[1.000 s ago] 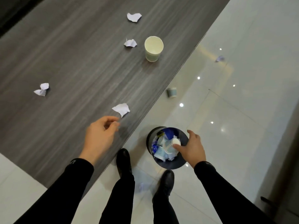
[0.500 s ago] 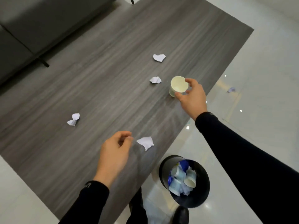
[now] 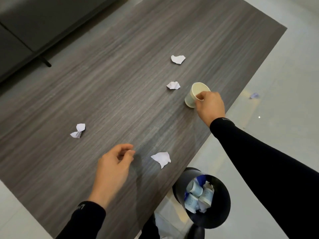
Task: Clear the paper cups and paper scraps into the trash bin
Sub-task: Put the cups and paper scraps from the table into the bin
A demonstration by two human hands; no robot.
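A pale paper cup [image 3: 193, 95] stands tilted near the right edge of the dark wood table [image 3: 120, 75], and my right hand [image 3: 209, 106] grips its rim with a finger inside. My left hand [image 3: 113, 167] hovers over the near part of the table, fingers loosely curled, holding nothing. Several white paper scraps lie on the table: one [image 3: 161, 158] just right of my left hand, one [image 3: 78, 131] to the left, one [image 3: 173, 85] beside the cup, one [image 3: 178, 59] farther back. The black trash bin [image 3: 217, 214] stands on the floor below the table's edge, holding cups and paper.
A dark grey sofa [image 3: 34, 23] stands beyond the table at the upper left. A small scrap [image 3: 254, 96] lies on the glossy tiled floor at the right. My dark shoes [image 3: 196, 232] show beside the bin.
My right hand left the bin, reached to the cup and closed on its rim, tipping it. The view lifted from the bin toward the table. My left hand stayed near the close scrap.
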